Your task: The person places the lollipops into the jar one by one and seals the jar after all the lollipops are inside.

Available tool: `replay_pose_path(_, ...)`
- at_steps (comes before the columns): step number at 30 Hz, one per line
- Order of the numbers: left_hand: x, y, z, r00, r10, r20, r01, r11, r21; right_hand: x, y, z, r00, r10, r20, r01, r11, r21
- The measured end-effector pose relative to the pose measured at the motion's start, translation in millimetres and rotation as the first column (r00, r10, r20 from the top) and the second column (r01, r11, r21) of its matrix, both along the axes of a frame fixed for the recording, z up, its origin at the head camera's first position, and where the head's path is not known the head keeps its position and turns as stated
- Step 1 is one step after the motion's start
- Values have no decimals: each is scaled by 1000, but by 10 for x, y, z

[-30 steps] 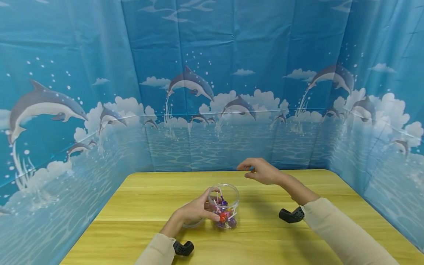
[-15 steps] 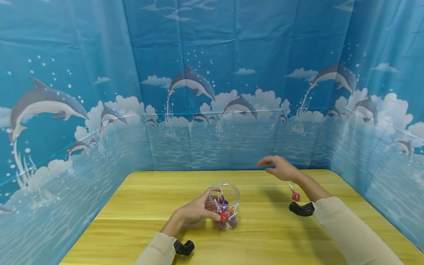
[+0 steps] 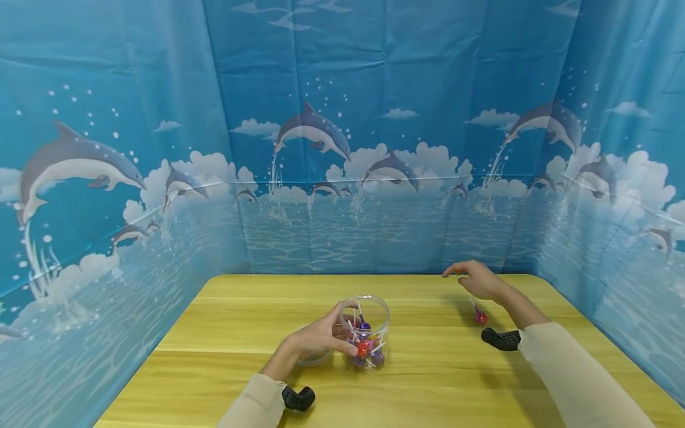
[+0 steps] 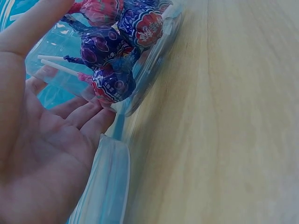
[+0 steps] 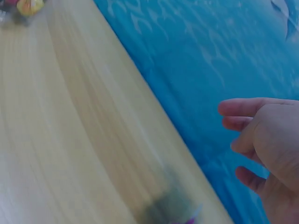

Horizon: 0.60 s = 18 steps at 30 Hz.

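My left hand grips the side of a clear plastic jar, its thumb at the front and fingers behind. Inside the upright, uncovered jar lie several wrapped lollipops, purple and red with white sticks. The left wrist view shows these wrapped lollipops close up through the clear wall. Over the table's far right part hovers my right hand, fingers loosely bent, holding nothing. Just below it on the tabletop lies a single red-and-purple lollipop; only its purple wrapper tip shows in the right wrist view.
A clear round lid lies on the table left of the jar, partly hidden under the left hand. The yellow wood-grain table ends at a blue dolphin-print curtain behind and along both sides.
My right hand has moved right, away from the jar. The lone lollipop, hidden behind the right forearm a second ago, now shows. The left hand keeps its grip on the jar.
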<state>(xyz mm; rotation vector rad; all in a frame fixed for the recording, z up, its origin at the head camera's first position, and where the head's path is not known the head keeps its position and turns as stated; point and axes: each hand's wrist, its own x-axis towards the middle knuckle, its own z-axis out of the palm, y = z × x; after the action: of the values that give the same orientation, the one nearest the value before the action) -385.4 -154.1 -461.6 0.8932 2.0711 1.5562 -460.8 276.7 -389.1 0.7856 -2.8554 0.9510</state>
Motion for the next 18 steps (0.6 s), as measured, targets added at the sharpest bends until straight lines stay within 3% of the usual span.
replay_pose_path(7, -7, 0, 0, 1000, -15, 3, 15, 1000, 12, -18, 223, -253, 999, 3, 38, -3, 1000, 5)
replay_pose_path(15, -18, -4, -7, 1000, -10, -13, 10, 1000, -4, -24, 427, -508, 995, 54, 84, -49, 997, -58)
replay_pose_path(18, -18, -6, -8, 1000, -6, -21, 6, 1000, -13, -6, 473, -568, 993, 34, 111, -24, 996, -83)
